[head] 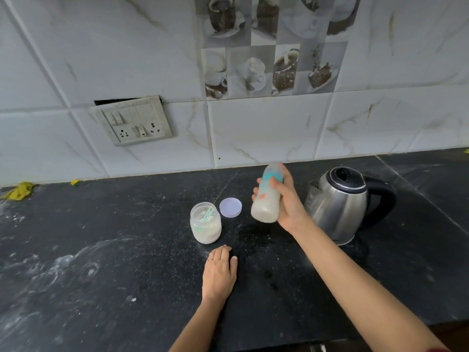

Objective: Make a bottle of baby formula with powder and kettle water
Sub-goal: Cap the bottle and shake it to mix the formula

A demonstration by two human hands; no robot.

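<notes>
My right hand (286, 199) grips a baby bottle (266, 207) with teal print, held tilted above the black counter (127, 262); milky white liquid fills its lower part and it looks motion-blurred. My left hand (220, 271) rests flat on the counter, fingers straight, holding nothing. Just beyond it stands an open jar of formula powder (205, 226) with a teal scoop (207, 215) inside. The jar's lilac lid (230, 207) lies flat beside it. A steel kettle (340, 201) with a black lid and handle stands to the right of the bottle.
A tiled wall with a switch and socket plate (134, 120) backs the counter. A yellow cloth (19, 191) lies at the far left by the wall. White powder smears mark the counter's left side. The counter's front edge runs near the bottom right.
</notes>
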